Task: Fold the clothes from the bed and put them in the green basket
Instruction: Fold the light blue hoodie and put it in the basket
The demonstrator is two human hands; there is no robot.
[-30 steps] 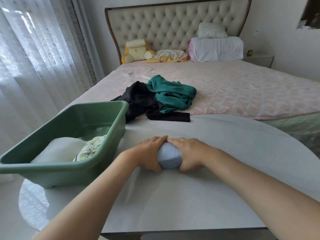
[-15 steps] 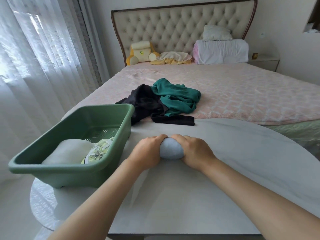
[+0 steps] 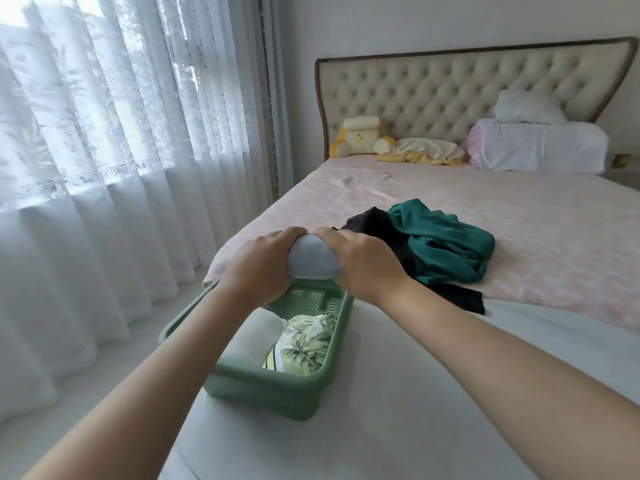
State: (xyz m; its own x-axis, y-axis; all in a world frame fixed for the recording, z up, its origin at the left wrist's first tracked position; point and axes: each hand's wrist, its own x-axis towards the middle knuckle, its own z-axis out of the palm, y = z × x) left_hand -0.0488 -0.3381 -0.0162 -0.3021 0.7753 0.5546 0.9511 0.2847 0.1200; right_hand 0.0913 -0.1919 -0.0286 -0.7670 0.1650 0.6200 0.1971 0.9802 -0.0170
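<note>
Clamped between left hand (image 3: 263, 268) and right hand (image 3: 367, 268), fingers curled round both ends: rolled pale-blue garment (image 3: 313, 259), over far end of green basket (image 3: 273, 393). Beyond, on bed (image 3: 519, 202): black garment (image 3: 377, 220), teal garment (image 3: 446, 247).

White round table (image 3: 398, 410) carries the green basket (image 3: 277, 375), which sits at its left edge. Bed (image 3: 519, 202) with pink cover stands just beyond the basket. On the cover, beyond and right of the basket: crumpled black garment (image 3: 374, 220), with teal garment (image 3: 446, 244) touching it and partly on top. Far beyond the basket, at the bed's head end: yellow plush toy (image 3: 360, 138), cream cloth (image 3: 422, 150), white bolster (image 3: 540, 147).
</note>
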